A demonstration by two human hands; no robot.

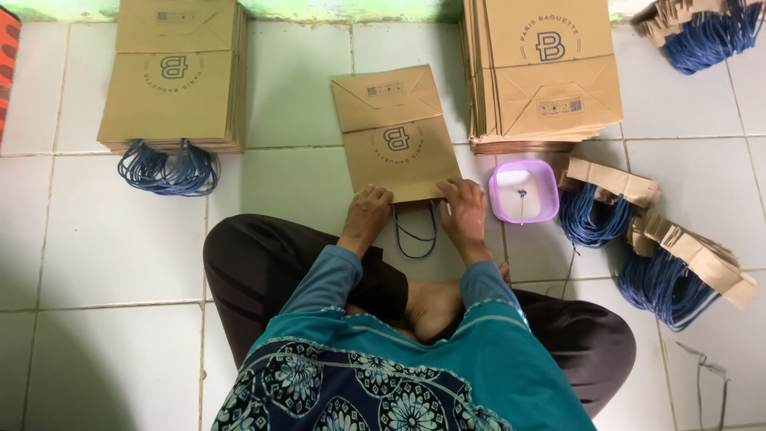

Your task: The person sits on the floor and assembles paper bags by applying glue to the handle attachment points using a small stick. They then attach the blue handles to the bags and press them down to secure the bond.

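Left hand pressed flat, fingers down on the lower edge of a brown paper bag; right hand likewise flat on the same edge, neither clenched. Bag lies flat on the tiled floor in front of the crossed legs, its blue cord handle looping out between the hands. Just right of the right hand, a small purple tub. Stacks of bags further out, blue handle bundles at right

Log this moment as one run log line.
left hand: pressing paper bag edge | right hand: same | blue handle: sticking out | purple tub: beside right hand
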